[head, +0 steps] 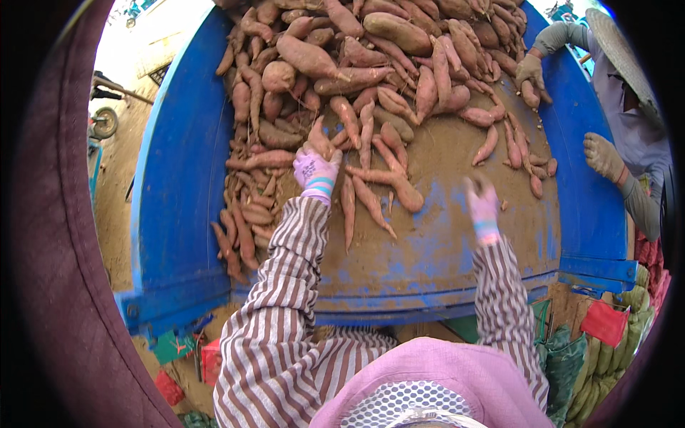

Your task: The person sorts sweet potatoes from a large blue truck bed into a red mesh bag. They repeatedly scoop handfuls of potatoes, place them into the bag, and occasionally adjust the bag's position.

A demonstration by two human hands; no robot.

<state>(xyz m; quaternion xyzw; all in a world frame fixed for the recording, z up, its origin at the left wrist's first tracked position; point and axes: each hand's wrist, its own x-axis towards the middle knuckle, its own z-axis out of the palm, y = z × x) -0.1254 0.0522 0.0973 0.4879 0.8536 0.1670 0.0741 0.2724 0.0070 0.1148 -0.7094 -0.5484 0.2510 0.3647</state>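
My left hand (317,170), in a pink-and-white work glove with blue wrist stripes, grips a sweet potato (320,140) by its lower end at the edge of the heap. My right hand (481,202), gloved alike and blurred, is over the dirty blue truck bed (444,241) at the right, with no sweet potato seen in it; its fingers are too blurred to read. Between my hands lie several loose sweet potatoes, among them a forked one (408,193) and a slender one (372,206). Smaller ones (256,214) are gathered along the left wall.
A large heap of sweet potatoes (310,56) fills the far bed. Blue side walls (179,176) rise left and right. Beyond the right wall a co-worker in a woven hat (623,59) reaches in, a gloved hand (531,75) on a sweet potato. Filled sacks (599,353) stand at lower right.
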